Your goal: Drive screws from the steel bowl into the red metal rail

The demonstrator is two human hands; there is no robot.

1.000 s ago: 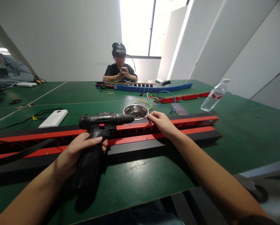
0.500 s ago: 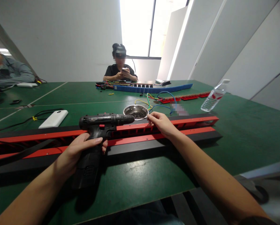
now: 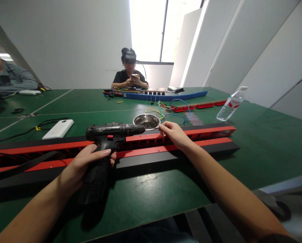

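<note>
Almost nothing has moved since the earlier frames: both hands sit where they were, and only the view has shifted a touch. At centre left the left hand (image 3: 86,165) wraps its grip around the handle of the black drill (image 3: 107,141), fingers closed on it, the nose pointing right along the red rail (image 3: 206,130). At centre the right hand (image 3: 174,133) rests on that rail with fingertips pressed together, perhaps pinching something small; I cannot tell what. Just behind the drill's nose stands a steel bowl (image 3: 146,119) of dark screws. Judging by its bulk, the drill is heavy, stiff and bottom-weighted by its battery, so the handle is the sound place to hold it. The rail looks long, rigid and light, lying flat across the green counter (image 3: 254,148). A bottle (image 3: 230,105) lies at right; a white pack (image 3: 58,128) at left.
</note>
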